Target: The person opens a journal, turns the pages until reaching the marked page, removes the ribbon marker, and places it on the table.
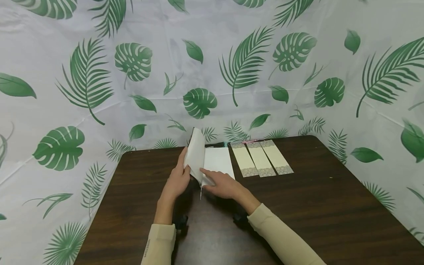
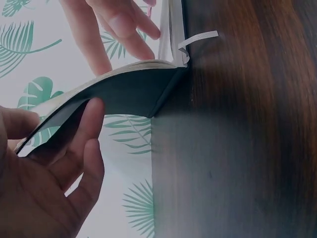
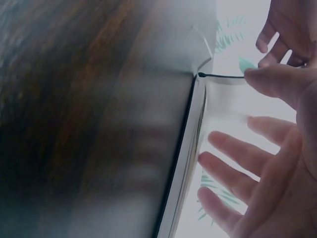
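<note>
A dark-covered notebook lies open on the table, its blank white right page (image 1: 218, 158) flat and its left side (image 1: 195, 151) raised at a slant. My left hand (image 1: 178, 179) holds that raised side by its outer edge, thumb on the page and fingers behind the dark cover (image 2: 136, 94). My right hand (image 1: 222, 184) reaches over the near part of the right page, fingertips close to the fold. In the right wrist view its fingers (image 3: 242, 151) are spread and grip nothing. A thin pale ribbon (image 2: 200, 37) sticks out from the bottom of the spine.
Right of the notebook, three cream paper strips (image 1: 244, 160) with patterned ends lie side by side on the dark wooden table (image 1: 318, 206). Behind the notebook, thin dark, teal and pink items (image 1: 215, 145) line the back edge. A leaf-print cloth (image 1: 159, 81) hangs behind the table.
</note>
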